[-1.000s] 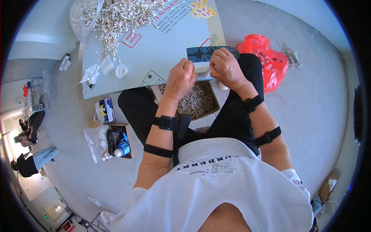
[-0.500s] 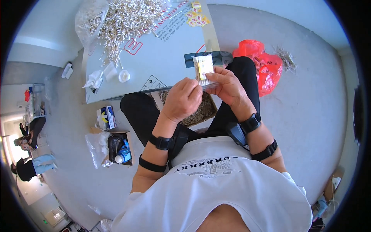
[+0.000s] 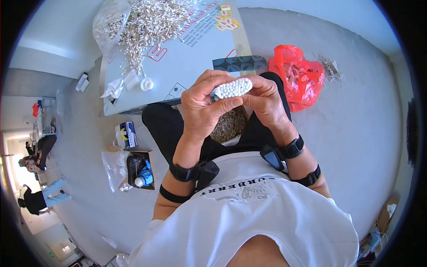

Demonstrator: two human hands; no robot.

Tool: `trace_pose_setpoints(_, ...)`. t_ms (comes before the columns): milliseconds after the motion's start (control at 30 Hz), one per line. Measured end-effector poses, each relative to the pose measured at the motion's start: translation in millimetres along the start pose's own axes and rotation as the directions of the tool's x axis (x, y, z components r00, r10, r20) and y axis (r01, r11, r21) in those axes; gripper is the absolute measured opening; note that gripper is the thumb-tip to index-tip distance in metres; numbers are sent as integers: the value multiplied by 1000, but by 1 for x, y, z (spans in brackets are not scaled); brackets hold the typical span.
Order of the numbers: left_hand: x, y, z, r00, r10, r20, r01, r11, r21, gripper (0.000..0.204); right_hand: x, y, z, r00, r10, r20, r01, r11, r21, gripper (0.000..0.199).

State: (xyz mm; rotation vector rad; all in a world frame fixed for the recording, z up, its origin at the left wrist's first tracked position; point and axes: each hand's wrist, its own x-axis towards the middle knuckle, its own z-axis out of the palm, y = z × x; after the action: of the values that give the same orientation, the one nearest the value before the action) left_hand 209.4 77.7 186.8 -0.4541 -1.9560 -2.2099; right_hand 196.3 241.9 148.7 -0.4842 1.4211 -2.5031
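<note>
White cotton tips, packed tight in rows, are facing up at me from the small oblong bundle of cotton swabs [image 3: 232, 88] I'm watching. It's sitting high, above the lap, w/ both hands around it. Left hand [image 3: 205, 103] is curling round the bundle's left end, thumb pressing along the underside, fingers bent over the top. Right hand [image 3: 266, 101] is closing on the right end, fingertips pinching it from above and behind. The bundle's long axis is running left-right, tilting slightly up toward the right; the swab ends are pointing toward the camera, so I can't tell how long the sticks are. Tip surface is looking bumpy, like a pebbled pad; edges rounded.

Beyond the hands, a flat pale cardboard sheet [image 3: 195, 62] is carrying a loose heap of white cotton swabs [image 3: 147, 22], partly in a clear plastic bag. A crinkled red plastic bag [image 3: 299, 76] is lying on the grey floor, right of the knees.
</note>
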Motion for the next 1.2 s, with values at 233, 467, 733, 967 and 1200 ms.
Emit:
trace_pose_setpoints(233, 1, -3, 3, 967, 254, 6, -251, 952, 173, 32, -6, -10, 12, 997, -72, -18, 67, 978, -196, 29)
trace_pose_setpoints(467, 7, 8, 4, 964, 221, 146, -256, 920, 297, 33, -11, -6, 9, 993, -120, -13, 112, 955, -276, 30)
trace_pose_setpoints(733, 8, 9, 11, 969, 204, 138, -237, 926, 295, 34, -12, -2, 5, 989, -137, -56, 115, 949, -294, 33)
trace_pose_setpoints(967, 7, 9, -4, 969, 195, 151, -229, 939, 256, 32, -9, -5, 5, 995, -60, -78, 39, 969, -245, 34)
trace_pose_setpoints(1200, 7, -1, -5, 943, 309, 125, -333, 883, 329, 33, -6, -5, 10, 995, -61, -76, 40, 965, -259, 31)
